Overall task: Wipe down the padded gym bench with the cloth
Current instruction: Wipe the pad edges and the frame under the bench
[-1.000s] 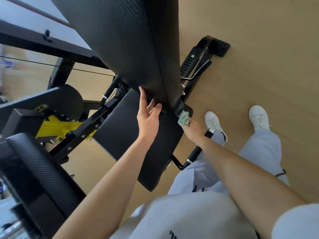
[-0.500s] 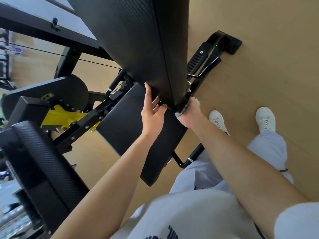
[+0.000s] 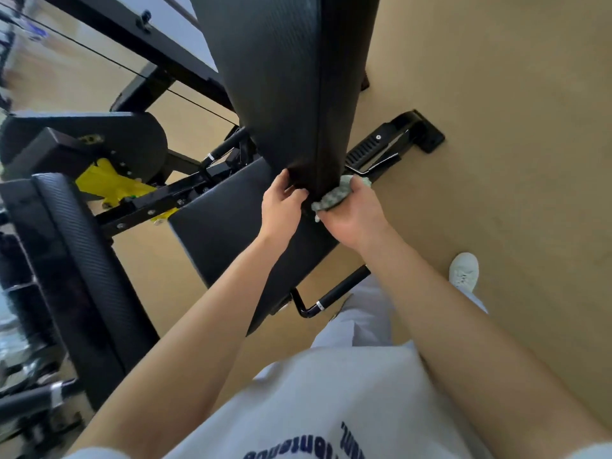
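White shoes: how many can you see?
1. The white lace-up shoe stands on the tan floor at the right; a second may be hidden.

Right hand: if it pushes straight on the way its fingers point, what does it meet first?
The right hand grips the cloth, which seems pressed against the lower side edge of the backrest pad, so the pad comes first.

Right hand [image 3: 352,215] held crumpled green cloth [image 3: 334,197] against lower end of raised black backrest pad [image 3: 281,77]; left hand [image 3: 280,207] gripped that pad's bottom edge just beside it, above seat pad [image 3: 231,236].
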Demonstrator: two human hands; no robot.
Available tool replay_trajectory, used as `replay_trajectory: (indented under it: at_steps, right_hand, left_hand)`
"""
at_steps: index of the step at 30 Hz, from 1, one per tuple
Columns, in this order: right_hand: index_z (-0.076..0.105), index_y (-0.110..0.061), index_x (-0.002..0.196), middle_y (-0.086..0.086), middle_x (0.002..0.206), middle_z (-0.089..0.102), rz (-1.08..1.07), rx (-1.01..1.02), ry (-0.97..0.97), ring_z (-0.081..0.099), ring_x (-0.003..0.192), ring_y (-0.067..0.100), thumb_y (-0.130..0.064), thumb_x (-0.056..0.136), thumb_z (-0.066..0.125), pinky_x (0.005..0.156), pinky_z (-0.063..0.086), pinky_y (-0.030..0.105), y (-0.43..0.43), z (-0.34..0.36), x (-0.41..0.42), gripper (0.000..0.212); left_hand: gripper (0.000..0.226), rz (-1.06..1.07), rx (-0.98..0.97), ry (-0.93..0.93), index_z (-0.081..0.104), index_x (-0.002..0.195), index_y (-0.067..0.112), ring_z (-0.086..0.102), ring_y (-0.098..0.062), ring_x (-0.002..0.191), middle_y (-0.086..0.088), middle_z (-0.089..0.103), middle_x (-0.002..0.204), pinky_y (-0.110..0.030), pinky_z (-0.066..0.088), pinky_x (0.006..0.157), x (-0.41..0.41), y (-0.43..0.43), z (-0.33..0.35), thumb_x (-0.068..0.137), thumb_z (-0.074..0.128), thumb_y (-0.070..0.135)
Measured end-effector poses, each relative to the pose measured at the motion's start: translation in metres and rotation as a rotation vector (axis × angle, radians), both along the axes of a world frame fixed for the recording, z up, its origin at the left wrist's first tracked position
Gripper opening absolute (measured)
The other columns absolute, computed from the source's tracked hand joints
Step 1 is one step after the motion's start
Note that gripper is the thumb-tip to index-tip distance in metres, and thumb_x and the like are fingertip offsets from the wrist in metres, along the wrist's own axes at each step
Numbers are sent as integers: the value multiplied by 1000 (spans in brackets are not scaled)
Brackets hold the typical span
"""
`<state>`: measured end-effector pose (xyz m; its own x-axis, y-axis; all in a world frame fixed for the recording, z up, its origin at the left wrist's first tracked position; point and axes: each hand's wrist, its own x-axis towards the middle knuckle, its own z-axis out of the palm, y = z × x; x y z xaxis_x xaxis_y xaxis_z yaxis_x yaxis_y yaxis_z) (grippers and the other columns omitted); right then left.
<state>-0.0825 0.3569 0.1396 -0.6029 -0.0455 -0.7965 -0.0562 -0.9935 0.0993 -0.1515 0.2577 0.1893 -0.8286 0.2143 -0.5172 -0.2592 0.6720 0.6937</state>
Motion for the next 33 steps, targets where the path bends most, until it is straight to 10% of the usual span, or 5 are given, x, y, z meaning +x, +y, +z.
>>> replay_trajectory:
  at_steps: [4,14,21,28,33]
  right_hand:
    - [25,-18,161,20,161,33,173,161,126,34,147,39,-40,106,33,121,28,45,43,30,26,60]
    - [53,-9,142,14,139,62,201,730,376,60,129,32,-46,105,40,114,41,54,185,156,40,54]
    - [46,-21,127,-18,99,49,540,1413,535,48,80,-21,-50,107,33,75,41,0,158,214,7,37]
    - [21,-9,159,9,157,36,595,1669,562,37,144,14,-51,102,37,119,33,31,167,204,-25,73]
    - [36,-9,156,4,168,19,790,2014,732,-11,156,17,-30,107,32,126,-11,33,198,210,-63,53]
  left_hand:
    - [49,138,91,95,57,143,6,64,-18,126,-6,66,138,-37,49,113,11,24,44,96,55,-6]
    - [57,103,314,466,50,147,24,40,-19,149,-4,45,159,-42,35,124,31,116,178,93,60,35]
    - [70,23,-4,454,19,164,17,26,-19,156,-2,29,169,-42,23,127,32,155,187,106,40,51]
    - [64,-15,-156,624,42,152,16,69,-24,103,1,72,109,-43,53,92,21,149,186,101,40,55]
    - [54,150,-159,714,64,117,17,71,-19,75,5,74,83,-36,56,74,11,159,193,86,45,57]
